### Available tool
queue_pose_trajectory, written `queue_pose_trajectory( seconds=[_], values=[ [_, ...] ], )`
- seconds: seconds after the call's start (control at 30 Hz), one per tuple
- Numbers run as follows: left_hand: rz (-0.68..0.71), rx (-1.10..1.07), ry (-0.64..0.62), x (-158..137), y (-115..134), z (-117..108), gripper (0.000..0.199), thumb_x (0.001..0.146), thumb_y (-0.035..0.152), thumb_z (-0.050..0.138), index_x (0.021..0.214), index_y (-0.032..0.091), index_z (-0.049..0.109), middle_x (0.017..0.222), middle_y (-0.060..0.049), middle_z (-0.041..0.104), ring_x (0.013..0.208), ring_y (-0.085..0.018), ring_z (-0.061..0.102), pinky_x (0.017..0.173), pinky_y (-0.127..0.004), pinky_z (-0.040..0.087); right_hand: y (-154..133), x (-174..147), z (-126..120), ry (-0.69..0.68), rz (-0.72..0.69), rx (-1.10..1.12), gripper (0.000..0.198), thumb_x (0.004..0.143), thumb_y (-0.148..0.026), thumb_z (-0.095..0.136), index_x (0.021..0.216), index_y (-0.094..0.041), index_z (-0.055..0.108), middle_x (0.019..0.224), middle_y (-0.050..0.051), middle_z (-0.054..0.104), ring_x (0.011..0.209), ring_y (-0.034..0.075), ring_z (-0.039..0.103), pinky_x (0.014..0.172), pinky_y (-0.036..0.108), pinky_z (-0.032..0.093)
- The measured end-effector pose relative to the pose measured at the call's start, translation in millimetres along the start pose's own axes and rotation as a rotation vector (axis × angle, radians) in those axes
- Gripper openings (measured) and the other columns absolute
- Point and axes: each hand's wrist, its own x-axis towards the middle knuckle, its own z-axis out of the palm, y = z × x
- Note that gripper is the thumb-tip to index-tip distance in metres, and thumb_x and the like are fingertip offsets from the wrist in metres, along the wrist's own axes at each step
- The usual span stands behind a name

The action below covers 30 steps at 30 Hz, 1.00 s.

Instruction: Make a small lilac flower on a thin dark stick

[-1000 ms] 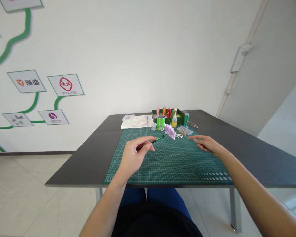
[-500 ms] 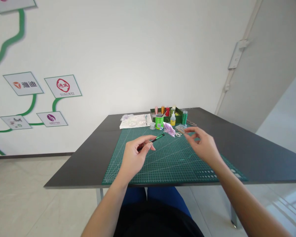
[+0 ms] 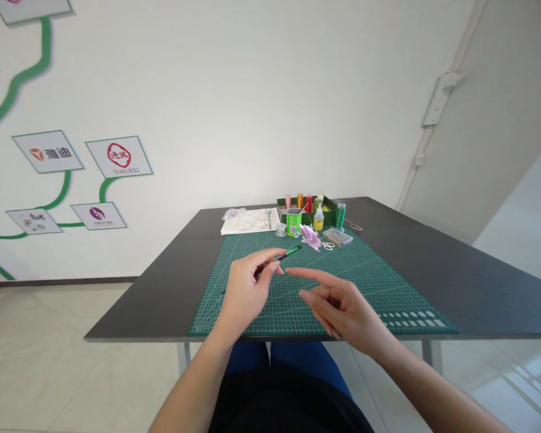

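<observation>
My left hand (image 3: 247, 287) is closed over the near side of the mat, pinching a thin dark stick with a green section (image 3: 290, 251) between thumb and fingers. The stick's tip points up and to the right. Just right of it, my right hand (image 3: 345, 310) has its index finger stretched toward the left fingertips, with the thumb apart and the other fingers bent. I see nothing in this hand. Beneath both hands lies a green cutting mat (image 3: 261, 240). Beyond them are a purple flower-like piece (image 3: 310, 237) and white-handled scissors (image 3: 327, 246).
At the back of the black table (image 3: 171, 264) stand a green can (image 3: 293, 222), a glue bottle (image 3: 318, 218), a green thread spool (image 3: 340, 215) and a dark green box (image 3: 329, 214) of spools. A clear case (image 3: 339, 236), a small white tub (image 3: 281, 230) and papers (image 3: 247, 222) lie nearby.
My right hand has come down and left from near the clear case, its index finger now extended close to my left hand. The left hand keeps its hold on the stick.
</observation>
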Motion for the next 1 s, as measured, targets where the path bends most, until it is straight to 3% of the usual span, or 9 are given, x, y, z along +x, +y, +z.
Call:
queue_pose_trajectory(
  seconds=[0.23, 0.4, 0.5, 0.77, 1.0],
  values=[
    [0.020, 0.103, 0.005, -2, -1, 0, 0.026, 0.095, 0.015, 0.055, 0.111, 0.020, 0.076, 0.085, -0.003, 0.078, 0.076, -0.017, 0.073, 0.068, -0.024, 0.052, -17, -21, -8, -0.002, -0.130, -0.322, 0.045, 0.103, -0.048, 0.048, 0.130, -0.021, 0.073, 0.046, -0.005, 0.042, 0.040, 0.009, 0.032, 0.040, 0.024, 0.022],
    [0.052, 0.164, -0.041, -3, 1, 2, 0.022, 0.097, 0.017, 0.055, 0.104, 0.021, 0.075, 0.086, -0.003, 0.079, 0.080, -0.019, 0.075, 0.075, -0.027, 0.055, -49, -31, -23, -0.069, -0.302, -0.529, 0.031, 0.104, -0.038, 0.052, 0.113, -0.026, 0.080, 0.054, 0.000, 0.058, 0.043, 0.010, 0.040, 0.043, 0.026, 0.029],
    [0.061, 0.190, -0.095, -4, 4, 3, 0.022, 0.097, 0.016, 0.055, 0.103, 0.021, 0.076, 0.092, -0.004, 0.080, 0.083, -0.020, 0.075, 0.079, -0.028, 0.056, -74, -26, -37, -0.043, -0.372, -0.584, 0.030, 0.103, -0.038, 0.052, 0.107, -0.028, 0.081, 0.055, 0.001, 0.061, 0.042, 0.010, 0.043, 0.041, 0.026, 0.031],
    [0.094, 0.208, -0.198, -9, 10, 9, 0.025, 0.098, 0.014, 0.056, 0.107, 0.024, 0.077, 0.103, -0.002, 0.081, 0.093, -0.020, 0.075, 0.088, -0.030, 0.056, -116, 37, -71, -0.064, -0.384, -0.522, 0.032, 0.097, -0.041, 0.060, 0.116, -0.023, 0.080, 0.043, -0.006, 0.045, 0.038, 0.007, 0.040, 0.038, 0.021, 0.027],
    [0.135, 0.165, -0.256, -15, 18, 8, 0.023, 0.099, 0.015, 0.056, 0.107, 0.023, 0.077, 0.102, -0.003, 0.081, 0.091, -0.020, 0.076, 0.087, -0.029, 0.056, -92, 106, -96, -0.214, -0.285, -0.494, 0.034, 0.095, -0.036, 0.065, 0.122, -0.021, 0.077, 0.042, -0.008, 0.044, 0.038, 0.006, 0.036, 0.040, 0.021, 0.027]
  ],
)
